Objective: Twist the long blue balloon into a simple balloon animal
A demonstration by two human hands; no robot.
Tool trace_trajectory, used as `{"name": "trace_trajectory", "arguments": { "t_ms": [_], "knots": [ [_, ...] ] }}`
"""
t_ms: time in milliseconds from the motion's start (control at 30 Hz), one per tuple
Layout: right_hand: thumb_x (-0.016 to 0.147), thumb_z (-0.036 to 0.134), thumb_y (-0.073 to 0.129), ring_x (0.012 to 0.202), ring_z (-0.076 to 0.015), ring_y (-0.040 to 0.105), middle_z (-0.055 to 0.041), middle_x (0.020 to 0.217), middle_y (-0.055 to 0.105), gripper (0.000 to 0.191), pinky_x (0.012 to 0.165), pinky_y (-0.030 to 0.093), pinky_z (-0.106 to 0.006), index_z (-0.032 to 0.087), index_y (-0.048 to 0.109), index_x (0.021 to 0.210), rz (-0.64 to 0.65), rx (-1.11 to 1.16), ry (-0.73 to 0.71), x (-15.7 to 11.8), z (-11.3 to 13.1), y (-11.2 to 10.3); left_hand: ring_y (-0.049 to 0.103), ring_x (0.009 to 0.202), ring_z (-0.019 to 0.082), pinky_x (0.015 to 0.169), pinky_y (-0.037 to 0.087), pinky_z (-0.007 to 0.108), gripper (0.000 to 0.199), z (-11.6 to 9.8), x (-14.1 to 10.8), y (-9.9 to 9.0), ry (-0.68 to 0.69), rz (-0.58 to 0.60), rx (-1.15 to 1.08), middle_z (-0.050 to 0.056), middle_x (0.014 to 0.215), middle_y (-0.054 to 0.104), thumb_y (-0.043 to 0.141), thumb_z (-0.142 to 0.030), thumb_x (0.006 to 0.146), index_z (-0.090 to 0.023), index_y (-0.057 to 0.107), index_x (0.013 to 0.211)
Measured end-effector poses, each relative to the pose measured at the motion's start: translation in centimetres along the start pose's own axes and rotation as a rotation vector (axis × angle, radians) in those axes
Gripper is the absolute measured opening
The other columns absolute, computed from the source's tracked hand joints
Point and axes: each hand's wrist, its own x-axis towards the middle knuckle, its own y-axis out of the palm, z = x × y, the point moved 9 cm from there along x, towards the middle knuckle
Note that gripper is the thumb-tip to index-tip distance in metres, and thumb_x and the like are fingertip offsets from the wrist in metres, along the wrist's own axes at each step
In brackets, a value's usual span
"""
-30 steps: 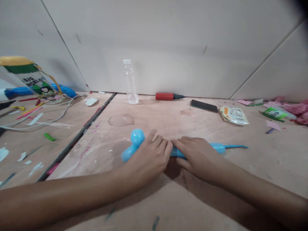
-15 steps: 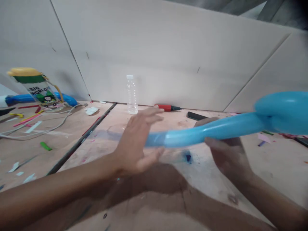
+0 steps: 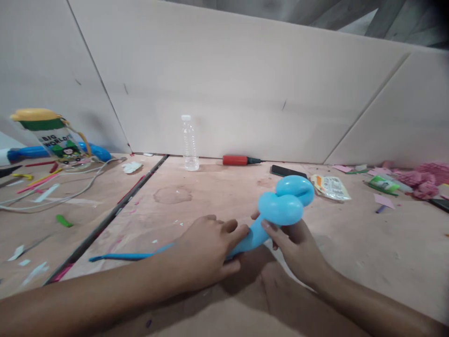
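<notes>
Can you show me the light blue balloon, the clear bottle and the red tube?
Light blue balloon (image 3: pixel 281 209): head view, on a rounded bulge.
Clear bottle (image 3: pixel 190 145): head view, on its ribbed middle.
Red tube (image 3: pixel 235 160): head view, on its red body.

Long light-blue balloon (image 3: pixel 257 235), inflated, tilted, rounded twisted loops (image 3: pixel 280 209) at upper end, in front of and right of bottle (image 3: pixel 191 147); thin uninflated tail (image 3: pixel 129 256) nearer, left of bottle.

Left hand (image 3: pixel 210 248), right hand (image 3: pixel 298 250): two
Light balloon (image 3: pixel 282 210), dark balloon (image 3: pixel 37 152): two
Bottle (image 3: pixel 190 144): one
Tumbler (image 3: pixel 56 138): one
Pump (image 3: pixel 236 160): one
Phone (image 3: pixel 286 171): one for sure
</notes>
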Motion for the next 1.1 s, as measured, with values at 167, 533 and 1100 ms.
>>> {"name": "trace_trajectory", "arguments": {
  "t_ms": [167, 533, 1100],
  "knots": [
    [0.085, 0.028, 0.059, 0.070, -0.0194, 0.058, -0.0032, 0.079, 0.068, 0.009, 0.062, 0.039, -0.031, 0.020, 0.059, 0.080, 0.290, -0.365, -0.150, 0.5, 1.8, 1.2, 0.075, 0.082, 0.032, 0.066, 0.052, 0.039, 0.025, 1.7, 0.1, 1.0, -0.087, 0.054, -0.225, 0.005, 0.098, 0.078, 0.069, -0.042, 0.086, -0.023, 0.067, 0.101],
    [0.084, 0.037, 0.066, 0.068, -0.0194, 0.065, -0.0041, 0.087, 0.079, 0.017, 0.060, 0.033, -0.030, 0.022, 0.073, 0.084, 0.617, -0.741, -0.106, -0.5, 2.9, 3.4, 0.056, 0.137, 0.040, 0.100, 0.055, 0.052, 0.105, 0.9, -0.5, -0.2, 0.041, -0.233, -0.259, 0.021, 0.166, 0.033, 0.078, -0.057, 0.081, -0.027, 0.016, 0.160],
    [0.082, 0.024, 0.063, 0.088, -0.0257, 0.069, -0.0109, 0.124, 0.067, 0.051, 0.062, 0.039, -0.031, 0.021, 0.047, 0.130, 0.412, -0.736, -0.261, -2.5, 4.3, 2.5, 0.064, 0.112, 0.027, 0.096, 0.055, 0.044, 0.046, 3.1, 0.5, -0.2, -0.042, -0.174, -0.694, 0.009, 0.143, 0.047, 0.073, -0.040, 0.088, -0.026, 0.058, 0.129]
  ]
}}
